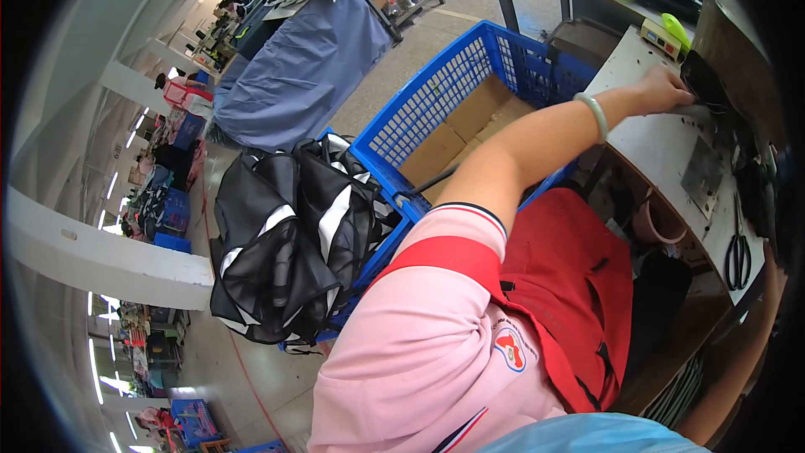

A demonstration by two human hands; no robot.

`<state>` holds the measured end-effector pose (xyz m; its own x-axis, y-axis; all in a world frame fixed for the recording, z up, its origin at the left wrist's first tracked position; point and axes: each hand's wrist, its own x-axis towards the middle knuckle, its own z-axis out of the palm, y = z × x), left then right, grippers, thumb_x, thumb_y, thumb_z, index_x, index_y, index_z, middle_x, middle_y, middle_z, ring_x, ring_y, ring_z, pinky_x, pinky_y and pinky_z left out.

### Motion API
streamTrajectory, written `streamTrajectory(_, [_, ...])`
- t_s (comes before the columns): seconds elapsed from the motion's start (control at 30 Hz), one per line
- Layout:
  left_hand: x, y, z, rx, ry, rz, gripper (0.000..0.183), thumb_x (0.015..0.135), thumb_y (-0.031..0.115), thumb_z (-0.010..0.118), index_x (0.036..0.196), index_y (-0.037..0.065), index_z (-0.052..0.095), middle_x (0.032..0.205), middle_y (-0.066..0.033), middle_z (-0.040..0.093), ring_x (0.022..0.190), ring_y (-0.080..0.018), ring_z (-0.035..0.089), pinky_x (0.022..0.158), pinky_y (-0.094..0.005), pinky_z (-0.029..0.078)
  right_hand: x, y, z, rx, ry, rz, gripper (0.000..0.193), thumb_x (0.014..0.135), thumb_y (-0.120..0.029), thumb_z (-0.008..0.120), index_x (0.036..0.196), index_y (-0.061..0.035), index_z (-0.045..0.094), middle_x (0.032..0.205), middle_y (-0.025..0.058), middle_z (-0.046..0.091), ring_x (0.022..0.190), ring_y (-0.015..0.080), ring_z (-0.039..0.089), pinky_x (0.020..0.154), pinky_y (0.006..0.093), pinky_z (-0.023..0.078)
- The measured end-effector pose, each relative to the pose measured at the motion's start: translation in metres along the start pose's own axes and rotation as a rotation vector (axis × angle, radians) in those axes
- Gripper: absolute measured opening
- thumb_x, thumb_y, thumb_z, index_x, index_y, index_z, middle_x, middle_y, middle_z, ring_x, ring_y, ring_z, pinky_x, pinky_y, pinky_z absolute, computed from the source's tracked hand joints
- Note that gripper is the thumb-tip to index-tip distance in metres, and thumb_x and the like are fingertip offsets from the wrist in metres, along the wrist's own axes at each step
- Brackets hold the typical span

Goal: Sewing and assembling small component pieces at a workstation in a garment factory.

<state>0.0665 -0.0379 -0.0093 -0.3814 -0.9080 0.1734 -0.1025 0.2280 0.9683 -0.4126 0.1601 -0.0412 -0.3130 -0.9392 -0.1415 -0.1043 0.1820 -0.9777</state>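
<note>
My left hand [667, 88] reaches out over the white worktable [662, 138] and grips the edge of a piece of black fabric [703, 84] lying there. A pale green bangle [595, 115] sits on that wrist. My right forearm [738, 369] runs up the lower right rim of the picture. Its hand is lost in the dark edge near the table's corner, so I cannot tell its state. Black scissors [738, 253] lie on the table close to that arm.
A blue plastic crate [436, 88] lined with cardboard stands left of the table. Black and white fabric pieces [289, 239] hang in a pile over its near corner. A yellow-green tool [675, 29] lies at the table's far end. Covered tables and more crates stand beyond.
</note>
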Motion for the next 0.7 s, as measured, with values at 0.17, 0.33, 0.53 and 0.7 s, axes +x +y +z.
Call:
streamTrajectory(0.17, [-0.045,-0.054,-0.025,0.364,-0.088,0.062,0.027,0.077,0.029,0.073,0.086,0.004,0.076,0.076,-0.0126,0.071,0.070,-0.0184,0.066,0.070,-0.0329,0.053,-0.092,-0.016,0.093,-0.287,-0.045,-0.196,0.062,0.086,-0.022,0.069,0.139,-0.0009,0.045,0.124,0.0057,0.055,0.116,0.0161,0.052,0.100,0.0294,0.037])
streamTrajectory(0.33, [-0.075,-0.077,0.009,0.479,0.018,0.142,0.029,0.085,0.034,0.066,0.086,0.006,0.075,0.078,-0.0148,0.070,0.075,-0.0276,0.070,0.072,-0.0393,0.053,-0.159,-0.009,0.202,-0.119,-0.151,-0.067,0.061,0.080,-0.029,0.074,0.129,0.0001,0.053,0.118,0.0057,0.060,0.109,0.0157,0.054,0.098,0.0304,0.038])
streamTrajectory(0.53, [-0.087,-0.055,-0.011,0.574,0.068,0.250,0.031,0.087,0.035,0.065,0.086,0.005,0.074,0.072,-0.0157,0.068,0.070,-0.0293,0.068,0.065,-0.0371,0.050,-0.159,-0.023,0.227,-0.091,-0.161,-0.062,0.046,0.079,-0.030,0.074,0.110,0.0001,0.060,0.099,0.0036,0.061,0.091,0.0109,0.052,0.083,0.0260,0.042])
streamTrajectory(0.7, [-0.092,-0.048,0.007,0.500,0.053,0.135,0.030,0.085,0.033,0.068,0.089,0.004,0.074,0.073,-0.0132,0.069,0.070,-0.0262,0.068,0.067,-0.0344,0.050,-0.172,-0.015,0.205,0.036,-0.129,0.031,0.043,0.077,-0.028,0.074,0.109,-0.0031,0.059,0.095,0.0000,0.057,0.090,0.0101,0.053,0.084,0.0249,0.041])
